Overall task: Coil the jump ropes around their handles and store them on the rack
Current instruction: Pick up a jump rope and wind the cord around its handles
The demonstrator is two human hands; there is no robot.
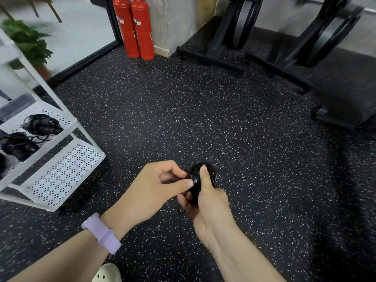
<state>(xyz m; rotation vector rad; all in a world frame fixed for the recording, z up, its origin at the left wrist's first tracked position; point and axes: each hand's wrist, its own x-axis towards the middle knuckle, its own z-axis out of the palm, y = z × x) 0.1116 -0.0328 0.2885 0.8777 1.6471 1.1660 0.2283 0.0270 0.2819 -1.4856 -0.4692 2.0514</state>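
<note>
Head cam is looking down at both hands over a black speckled gym floor [203,123]. Right hand [209,208] has its fingers curled around a black jump rope [211,174] that's already coiled into a tight bundle, thumb laid up along the front of it. Left hand [154,186] is right next to it, pinching the edge of the coil between thumb and fingertips — so both hands are grasping the same rope, held low in the middle of the view. A short loop of cord hangs out under the right hand.

Left wrist has a lilac watch band [101,233], and a pale clog [106,273] pokes in at the bottom edge.

Over on the left is the white rack [67,163] with perforated shelves. 2 coiled rope bundles [40,124] already lie on its middle shelf, well apart from the hands; something dark sits at the frame edge too, can't tell what.

Further back: 2 red fire extinguishers [136,27] standing together by the wall, a green plant [28,39] upper left, and black gym machines [284,37] — pretty blurry.
</note>
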